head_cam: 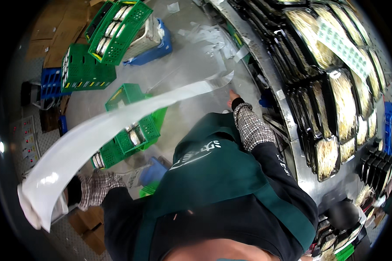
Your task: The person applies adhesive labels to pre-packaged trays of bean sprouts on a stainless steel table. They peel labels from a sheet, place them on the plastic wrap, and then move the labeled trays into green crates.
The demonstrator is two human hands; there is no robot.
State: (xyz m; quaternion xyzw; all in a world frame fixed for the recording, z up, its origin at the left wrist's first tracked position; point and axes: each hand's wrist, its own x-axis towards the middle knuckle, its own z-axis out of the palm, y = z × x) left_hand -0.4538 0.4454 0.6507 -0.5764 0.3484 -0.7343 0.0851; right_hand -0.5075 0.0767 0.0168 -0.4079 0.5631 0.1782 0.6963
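Observation:
A long strip of clear plastic film [111, 122] arcs through the air from the far left to just beyond my right hand. My left hand [65, 195] is almost wholly hidden behind the strip's wide lower end, so its grip cannot be told. A pale rounded edge [28, 210] shows at that end; whether it is film or part of a hand is unclear. My right hand [233, 98] hangs past the checked sleeve cuff, with fingers apart and nothing visible in it, just below the strip's narrow, curled end.
Stacked black trays of pale, thin-stemmed food, probably enoki mushrooms [343, 104], fill the metal table [305, 182] at right. Green crates [88, 68] with packs stand at left, near a blue bin [165, 42]. Film scraps [215, 40] litter the floor. A person [343, 215] is at lower right.

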